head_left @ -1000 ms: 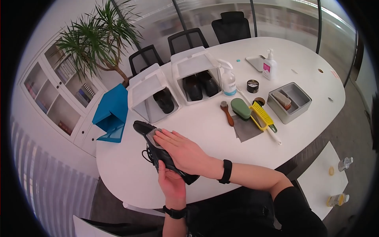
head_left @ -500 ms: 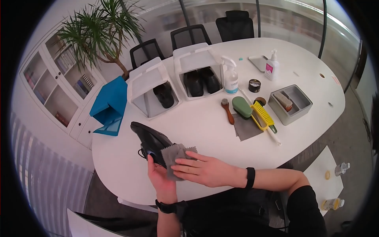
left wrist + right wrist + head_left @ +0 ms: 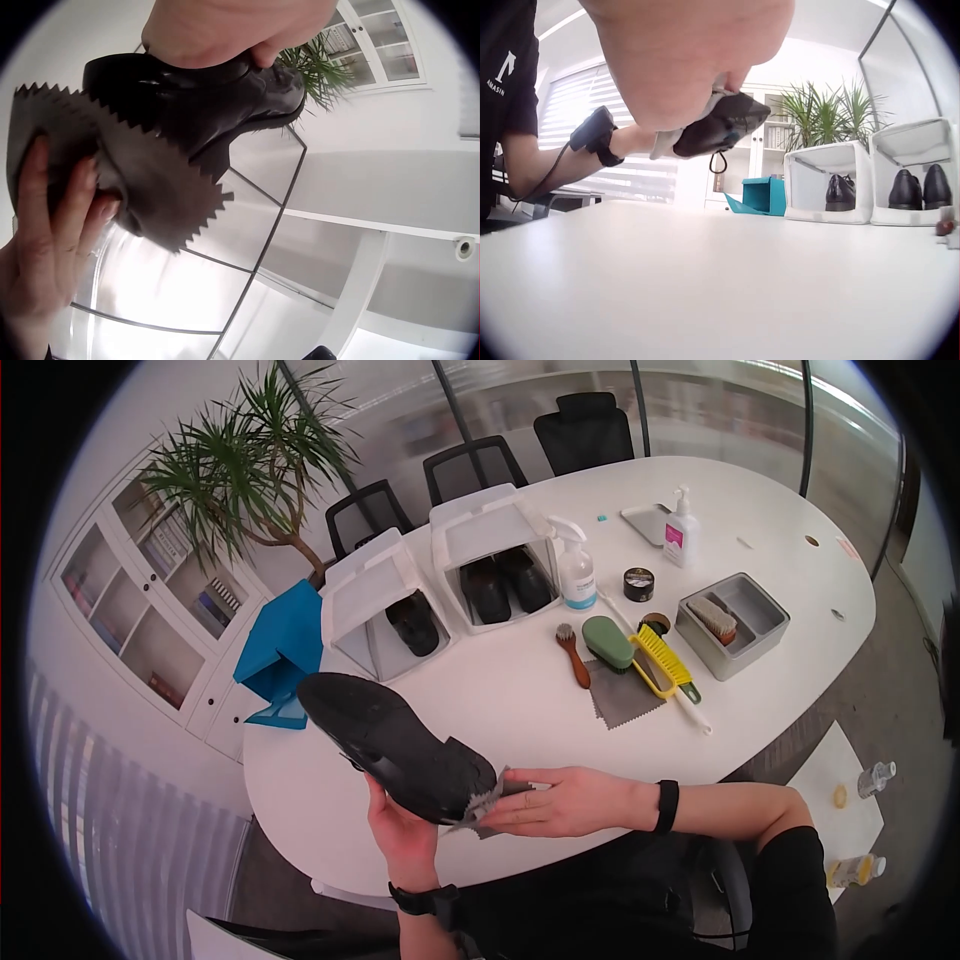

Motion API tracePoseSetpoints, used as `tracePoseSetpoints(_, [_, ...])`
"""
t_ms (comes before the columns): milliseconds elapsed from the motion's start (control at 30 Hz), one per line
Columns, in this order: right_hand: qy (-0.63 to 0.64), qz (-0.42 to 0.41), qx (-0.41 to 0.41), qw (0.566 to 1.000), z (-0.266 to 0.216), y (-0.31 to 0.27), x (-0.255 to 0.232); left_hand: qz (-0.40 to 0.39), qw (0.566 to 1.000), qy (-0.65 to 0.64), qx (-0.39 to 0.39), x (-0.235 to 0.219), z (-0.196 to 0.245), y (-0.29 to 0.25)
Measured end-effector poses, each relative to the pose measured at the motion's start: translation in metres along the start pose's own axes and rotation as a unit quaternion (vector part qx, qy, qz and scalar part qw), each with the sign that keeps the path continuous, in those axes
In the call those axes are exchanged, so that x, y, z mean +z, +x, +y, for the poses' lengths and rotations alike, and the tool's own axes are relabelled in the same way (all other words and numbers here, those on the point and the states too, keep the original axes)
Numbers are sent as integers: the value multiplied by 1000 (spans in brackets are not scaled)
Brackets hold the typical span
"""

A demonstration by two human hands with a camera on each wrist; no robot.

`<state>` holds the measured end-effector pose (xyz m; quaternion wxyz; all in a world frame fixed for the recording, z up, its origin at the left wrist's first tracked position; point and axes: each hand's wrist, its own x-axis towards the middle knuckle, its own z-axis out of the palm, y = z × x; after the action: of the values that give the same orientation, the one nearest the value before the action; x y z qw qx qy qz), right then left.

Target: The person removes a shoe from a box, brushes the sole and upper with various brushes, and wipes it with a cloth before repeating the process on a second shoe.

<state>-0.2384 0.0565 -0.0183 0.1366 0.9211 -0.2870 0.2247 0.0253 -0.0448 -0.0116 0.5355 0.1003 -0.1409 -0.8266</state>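
Note:
In the head view a black lace-up shoe (image 3: 395,750) is held up over the near part of the table, its sole facing the camera and its toe toward the back left. My left hand (image 3: 405,838) grips it from underneath. At the heel end, my right hand (image 3: 580,802) holds a grey zigzag-edged cloth (image 3: 480,810) against the shoe. The left wrist view shows several right-hand fingers (image 3: 71,202) bent into the cloth (image 3: 161,176), which drapes over the heel; the right thumb is hidden. A loop of lace hangs below the shoe (image 3: 724,127) in the right wrist view.
Two white shoe boxes (image 3: 375,600) with black shoes stand behind, beside a blue folded box (image 3: 280,645). To the right are a spray bottle (image 3: 577,575), a round tin (image 3: 638,584), several brushes (image 3: 608,642) on another grey cloth (image 3: 625,705), and a metal box (image 3: 735,650).
The shoe has been raised and turned from upper to sole toward the head camera. My right hand has moved with the cloth from the front of the upper down to the heel.

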Motion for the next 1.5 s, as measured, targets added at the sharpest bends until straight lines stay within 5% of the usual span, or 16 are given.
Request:
tracePoseSetpoints(67, [-100, 10, -82, 992, 4, -1, 1, -22, 1000, 7, -13, 6, 4, -5])
tracePoseSetpoints(300, [-114, 2, -152, 982, 16, -12, 14, 59, 997, 26, -42, 11, 23, -35])
tracePoseSetpoints(400, [-80, -12, 74, 994, 44, -12, 3, 58, 991, 91, -79, 18, 21, -49])
tracePoseSetpoints(500, [-16, 40, 177, 983, 56, -3, -9, 50, 985, 119, -112, 25, 8, -55])
tracePoseSetpoints(567, [299, 94, 441, 841, 52, 5, -11, 32, 987, 122, -97, 23, 3, -48])
tracePoseSetpoints(600, [353, 114, 489, 790, 49, 10, -20, 21, 990, 102, -91, 22, 2, -45])
tracePoseSetpoints(633, [348, 114, 485, 794, 46, 12, -20, 16, 991, 99, -88, 20, 2, -43])
tracePoseSetpoints(700, [410, 219, 498, 732, 34, 19, -21, 20, 993, 86, -74, 15, 1, -39])
tracePoseSetpoints(800, [434, 195, 395, 785, 1, 32, -39, 12, 993, 87, -79, 13, -3, -36])
tracePoseSetpoints(833, [473, 183, 292, 811, -6, 37, -41, 12, 993, 87, -79, 12, -4, -36])
tracePoseSetpoints(900, [272, 178, 79, 942, -8, 51, -23, 15, 986, 145, -81, 10, -8, -37])
tracePoseSetpoints(933, [277, 152, 55, 947, -11, 56, -21, -59, 988, 7, -141, -3, -5, -38])
tracePoseSetpoints(967, [282, 126, 30, 951, -13, 58, -20, -61, 988, 7, -141, -4, -6, -39])
tracePoseSetpoints(1067, [243, 61, 33, 968, -2, 53, -20, 44, 979, 166, -113, 0, -8, -48])
tracePoseSetpoints(1167, [114, 121, -43, 985, 13, 58, -22, -69, 984, 22, -161, -16, -7, -48])
tracePoseSetpoints(1500, [170, 188, 21, 967, 47, 74, -28, 25, 973, 142, -181, 4, -12, -50])
